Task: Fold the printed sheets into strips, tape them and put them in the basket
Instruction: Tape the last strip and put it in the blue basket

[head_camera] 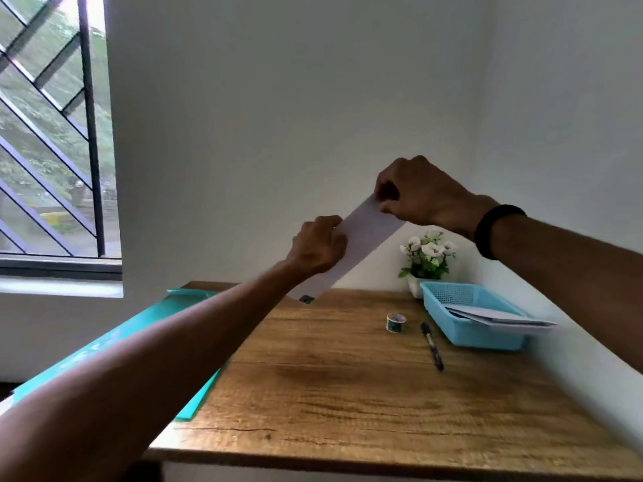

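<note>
Hands pinch a folded paper strip (pixel 362 243) above the table (pixel 348 394): left hand (pixel 318 247) mid-edge, right hand (pixel 417 194) at the far end; basket (pixel 476 333) far right.

The long white folded paper strip (pixel 362 245) is seen as matt and smooth; the brown wooden table top (pixel 348 394) shows a rough grain; the light blue plastic basket (pixel 487 337) has perforated walls; the teal plastic sheet (pixel 198 391) looks smooth; the small tape roll (pixel 396 322) appears slightly glossy.
</note>
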`<state>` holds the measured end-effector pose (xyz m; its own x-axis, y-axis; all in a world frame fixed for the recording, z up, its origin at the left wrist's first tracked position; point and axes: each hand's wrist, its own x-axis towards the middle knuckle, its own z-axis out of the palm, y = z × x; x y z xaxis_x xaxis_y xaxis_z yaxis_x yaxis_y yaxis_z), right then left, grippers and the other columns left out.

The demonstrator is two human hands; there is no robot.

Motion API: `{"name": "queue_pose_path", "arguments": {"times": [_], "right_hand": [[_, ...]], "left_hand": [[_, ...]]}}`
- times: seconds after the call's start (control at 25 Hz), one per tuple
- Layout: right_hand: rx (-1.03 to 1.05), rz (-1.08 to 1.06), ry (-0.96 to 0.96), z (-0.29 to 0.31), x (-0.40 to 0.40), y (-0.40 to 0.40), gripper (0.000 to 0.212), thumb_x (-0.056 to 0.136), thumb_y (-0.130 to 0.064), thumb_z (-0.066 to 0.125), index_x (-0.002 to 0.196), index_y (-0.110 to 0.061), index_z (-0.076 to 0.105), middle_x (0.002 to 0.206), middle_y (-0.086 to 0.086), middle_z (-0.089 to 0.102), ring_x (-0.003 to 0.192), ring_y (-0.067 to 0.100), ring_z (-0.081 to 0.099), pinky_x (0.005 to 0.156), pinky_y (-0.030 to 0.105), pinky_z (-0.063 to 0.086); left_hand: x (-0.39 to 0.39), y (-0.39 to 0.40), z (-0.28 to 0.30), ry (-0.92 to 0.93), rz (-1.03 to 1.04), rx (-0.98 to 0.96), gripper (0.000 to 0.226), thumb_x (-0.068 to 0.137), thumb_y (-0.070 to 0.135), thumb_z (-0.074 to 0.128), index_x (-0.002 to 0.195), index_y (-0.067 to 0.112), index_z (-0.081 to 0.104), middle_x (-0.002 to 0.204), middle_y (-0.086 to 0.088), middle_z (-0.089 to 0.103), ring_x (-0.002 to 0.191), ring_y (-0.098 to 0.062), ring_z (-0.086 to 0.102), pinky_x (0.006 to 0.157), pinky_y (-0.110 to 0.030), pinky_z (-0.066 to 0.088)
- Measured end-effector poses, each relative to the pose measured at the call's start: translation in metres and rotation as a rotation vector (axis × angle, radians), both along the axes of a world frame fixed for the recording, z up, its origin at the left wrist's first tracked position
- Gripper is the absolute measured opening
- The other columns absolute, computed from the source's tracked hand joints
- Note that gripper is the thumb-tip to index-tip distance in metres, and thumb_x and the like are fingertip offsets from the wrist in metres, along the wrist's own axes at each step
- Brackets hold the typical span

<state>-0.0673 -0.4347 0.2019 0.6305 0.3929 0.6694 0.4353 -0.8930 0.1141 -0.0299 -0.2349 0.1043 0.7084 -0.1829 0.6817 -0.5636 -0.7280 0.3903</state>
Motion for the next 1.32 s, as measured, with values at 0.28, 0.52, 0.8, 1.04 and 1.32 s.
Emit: {"name": "queue_pose_path", "arguments": {"times": [0.28, 0.52, 0.8, 1.04, 1.32], "right_hand": [[-0.139, -0.185, -0.106, -0.029, -0.026, -0.037, 0.025, 0.088, -0.027, 0.072, 0.111, -0.02, 0.063, 0.111, 0.012, 0.067, 0.095, 0.033, 0.065, 0.074, 0.038, 0.051], [0.265, -0.206, 0.0, -0.027, -0.082, -0.106, 0.003, 0.086, -0.008, 0.072, 0.086, -0.01, 0.075, 0.086, 0.012, 0.071, 0.069, 0.024, 0.072, 0.067, 0.032, 0.059], [0.972, -0.223, 0.304, -0.069, -0.129, -0.167, 0.009, 0.076, 0.015, 0.078, 0.08, 0.009, 0.073, 0.093, 0.025, 0.074, 0.074, 0.033, 0.077, 0.066, 0.037, 0.066], [0.97, -0.313, 0.377, -0.105, -0.126, -0.19, 0.005, 0.085, 0.004, 0.076, 0.08, 0.003, 0.075, 0.087, 0.02, 0.077, 0.072, 0.032, 0.078, 0.078, 0.041, 0.065], [0.309, -0.29, 0.24, -0.119, -0.116, -0.196, 0.021, 0.085, -0.028, 0.081, 0.104, -0.02, 0.078, 0.105, -0.002, 0.073, 0.092, 0.015, 0.07, 0.082, 0.03, 0.057]], "left_hand": [[-0.012, -0.038, 0.011, -0.22, -0.01, 0.492, 0.005, 0.1, 0.02, 0.051, 0.096, 0.019, 0.052, 0.081, 0.001, 0.055, 0.097, -0.04, 0.063, 0.089, -0.049, 0.04], [-0.039, -0.101, 0.021, -0.531, -0.024, 0.301, 0.052, 0.096, 0.045, 0.058, 0.143, 0.024, 0.053, 0.143, -0.01, 0.054, 0.141, -0.034, 0.041, 0.119, -0.064, 0.021], [-0.083, -0.187, -0.059, -0.756, -0.255, 0.367, 0.035, 0.095, 0.051, 0.06, 0.113, 0.023, 0.07, 0.108, -0.002, 0.067, 0.105, -0.026, 0.061, 0.116, -0.056, 0.029], [-0.081, -0.205, -0.081, -0.729, -0.247, 0.301, 0.005, 0.093, 0.025, 0.071, 0.098, 0.026, 0.072, 0.098, 0.005, 0.075, 0.097, -0.022, 0.064, 0.115, -0.06, 0.029], [-0.061, -0.216, -0.08, -0.487, -0.178, 0.14, 0.004, 0.091, 0.026, 0.077, 0.094, 0.027, 0.079, 0.094, 0.008, 0.077, 0.103, -0.024, 0.064, 0.112, -0.066, 0.031]]}}
